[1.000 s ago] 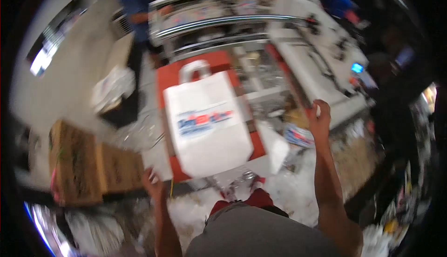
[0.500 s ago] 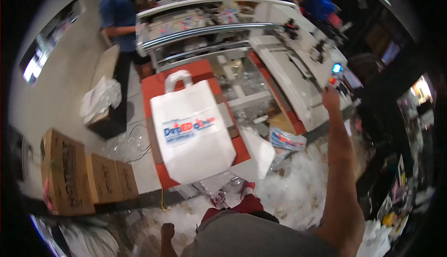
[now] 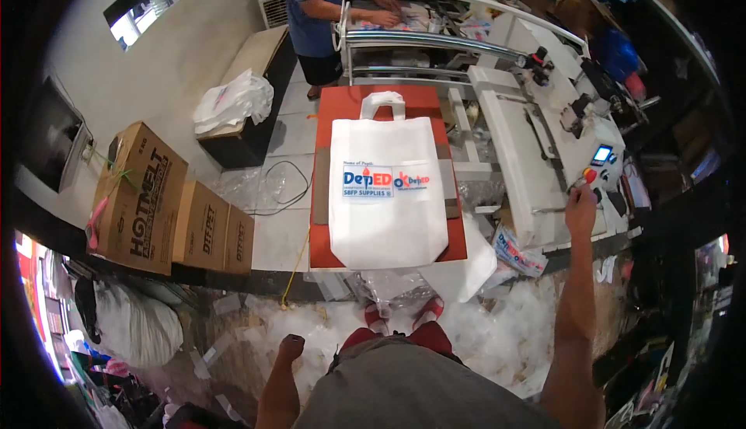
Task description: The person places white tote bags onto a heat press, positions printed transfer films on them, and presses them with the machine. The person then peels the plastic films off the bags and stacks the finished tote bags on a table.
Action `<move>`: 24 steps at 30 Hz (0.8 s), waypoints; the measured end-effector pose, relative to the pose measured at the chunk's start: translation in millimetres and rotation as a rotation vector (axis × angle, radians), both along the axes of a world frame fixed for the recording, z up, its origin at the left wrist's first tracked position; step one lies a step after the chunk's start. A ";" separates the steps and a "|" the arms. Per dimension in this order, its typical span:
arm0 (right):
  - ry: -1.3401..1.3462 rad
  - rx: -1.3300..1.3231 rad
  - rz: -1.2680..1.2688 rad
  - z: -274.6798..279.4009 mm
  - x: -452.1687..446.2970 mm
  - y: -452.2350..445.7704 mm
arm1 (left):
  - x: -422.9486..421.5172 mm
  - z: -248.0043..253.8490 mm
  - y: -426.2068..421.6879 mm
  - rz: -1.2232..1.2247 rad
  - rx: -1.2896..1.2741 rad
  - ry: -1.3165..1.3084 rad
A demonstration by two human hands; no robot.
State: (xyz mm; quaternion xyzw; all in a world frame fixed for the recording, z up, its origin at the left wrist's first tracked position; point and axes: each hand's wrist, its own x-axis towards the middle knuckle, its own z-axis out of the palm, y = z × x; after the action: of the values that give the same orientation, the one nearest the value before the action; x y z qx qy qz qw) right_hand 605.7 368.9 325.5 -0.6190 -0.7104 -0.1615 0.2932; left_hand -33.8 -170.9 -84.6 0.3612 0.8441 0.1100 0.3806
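Observation:
A white handled bag (image 3: 388, 227) with blue and red DepED print lies flat on the red pad (image 3: 318, 246) of a heat press. The print reads SBFP SUPPLIES below. My right hand (image 3: 580, 210) reaches the press's control box, just below a red and yellow button (image 3: 588, 176). Its fingers look closed, and whatever may be in them is hidden. Beside the button glows a small screen (image 3: 601, 155). Low at my side, my left hand (image 3: 291, 347) is curled closed with nothing seen in it, apart from the bag.
The white press plate (image 3: 521, 169) stands right of the pad. Cardboard boxes (image 3: 140, 204) line the left side. White bags (image 3: 233, 102) lie on a bench. A co-worker (image 3: 315, 17) handles printed items behind the press rails (image 3: 435, 38). Plastic wrap covers parts of the floor.
The view has swung left, so the press and bag sit farther right and look sharper. My right hand is still at the control box. The co-worker's hands now show over the items behind.

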 end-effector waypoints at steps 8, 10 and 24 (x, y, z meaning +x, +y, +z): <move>0.157 -0.236 0.292 23.6 -52.3 -31.3 | 55.2 7.8 46.7 0.090 0.024 -0.106; 0.257 -0.295 0.540 17.3 -57.7 -26.9 | 77.4 26.5 56.6 0.251 0.037 -0.120; 0.029 -0.285 1.164 24.2 -218.6 -64.5 | 332.3 59.8 -28.1 0.496 -0.030 -0.108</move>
State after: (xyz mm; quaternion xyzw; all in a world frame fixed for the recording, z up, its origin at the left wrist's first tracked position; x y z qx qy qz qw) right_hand 387.1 304.4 349.7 -0.1633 -0.9434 0.1310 0.2573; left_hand 298.6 -199.0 -24.9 0.1309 0.8870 0.2067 0.3916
